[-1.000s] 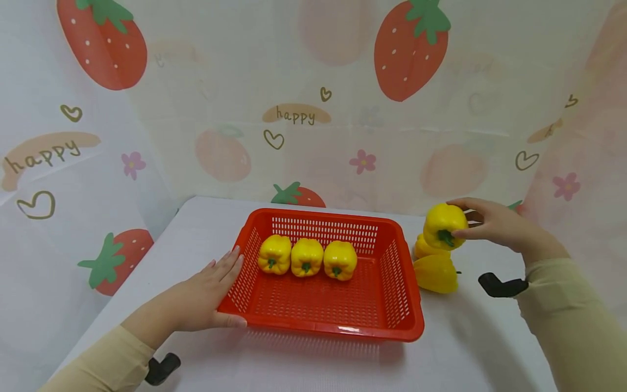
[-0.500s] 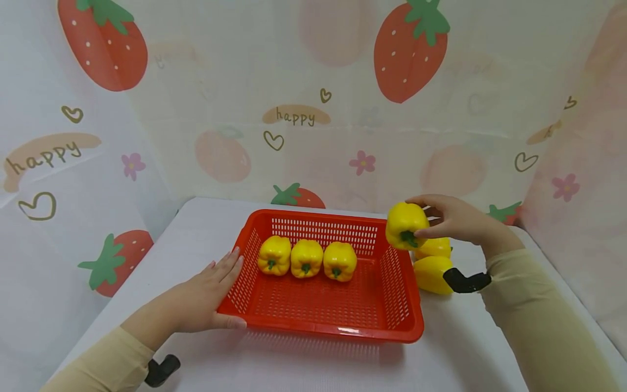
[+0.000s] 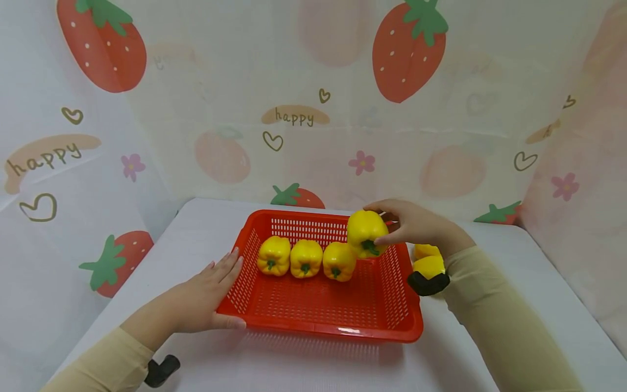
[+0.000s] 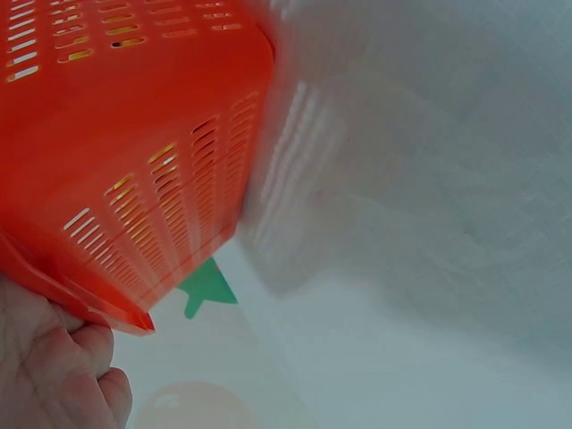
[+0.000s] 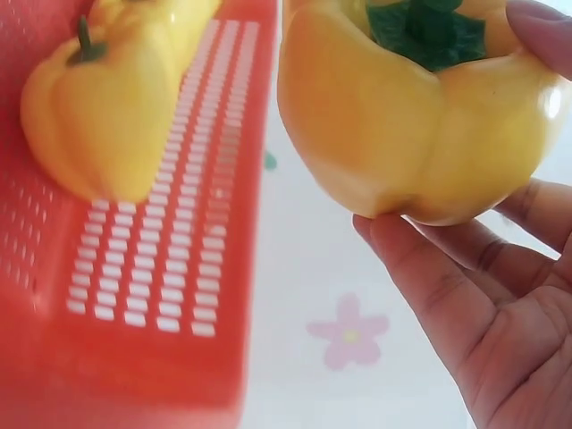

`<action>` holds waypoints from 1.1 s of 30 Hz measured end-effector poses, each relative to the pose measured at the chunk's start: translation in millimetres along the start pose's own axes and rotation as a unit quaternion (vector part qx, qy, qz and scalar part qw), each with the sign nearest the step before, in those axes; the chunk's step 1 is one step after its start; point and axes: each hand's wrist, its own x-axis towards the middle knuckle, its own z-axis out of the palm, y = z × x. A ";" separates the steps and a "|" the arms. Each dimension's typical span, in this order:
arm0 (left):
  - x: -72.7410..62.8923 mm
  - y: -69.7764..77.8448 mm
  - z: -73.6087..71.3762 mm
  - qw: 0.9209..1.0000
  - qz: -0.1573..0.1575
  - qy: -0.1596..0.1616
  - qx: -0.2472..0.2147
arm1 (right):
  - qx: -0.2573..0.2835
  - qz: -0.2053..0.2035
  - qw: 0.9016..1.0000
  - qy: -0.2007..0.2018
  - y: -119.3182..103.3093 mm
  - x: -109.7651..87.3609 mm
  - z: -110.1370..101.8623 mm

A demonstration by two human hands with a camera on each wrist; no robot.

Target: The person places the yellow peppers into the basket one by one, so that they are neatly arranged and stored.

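Yellow pepper [image 3: 366,228]: pinched in right hand [image 3: 413,222] above far right of red basket [image 3: 323,328].
Left hand [image 3: 206,296]: fingers straight, touching basket's left rim.
Inside: three peppers [image 3: 306,258] abreast.

White surface [image 3: 206,234] carries the red basket [image 3: 313,328] and, just right of it, two yellow peppers [image 3: 428,267], partly hidden.

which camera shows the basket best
The head view: it frames the whole basket, inside and rim, though partly covered. The left wrist view shows mostly outer walls, cropped; the right wrist view, slotted wall and rim, cropped.
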 end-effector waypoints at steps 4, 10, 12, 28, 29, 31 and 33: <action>0.3 -0.5 0.2 1.000 0.001 0.003 0.000 | -0.002 0.003 1.000 -0.014 -5.9 9.8 9.5; 0.5 -0.7 1.2 1.000 0.000 0.005 -0.002 | -0.009 -0.017 1.000 -0.015 -13.2 23.6 22.6; 0.7 -0.9 1.5 1.000 -0.001 0.005 -0.002 | -0.006 -0.020 1.000 -0.018 -15.3 28.3 27.4; 0.9 -1.2 1.3 1.000 0.001 0.006 0.000 | -0.007 -0.025 0.999 -0.044 -30.4 58.3 58.0; 1.0 -1.1 1.3 1.000 0.001 0.005 0.000 | -0.005 -0.026 0.999 -0.047 -30.7 59.6 59.5; 1.2 -0.9 1.4 1.000 0.000 0.005 -0.001 | -0.003 -0.025 0.998 -0.052 -31.4 62.1 62.5; 1.5 -1.0 1.6 1.000 0.000 0.006 0.000 | -0.007 -0.027 0.998 -0.053 -31.9 64.8 65.6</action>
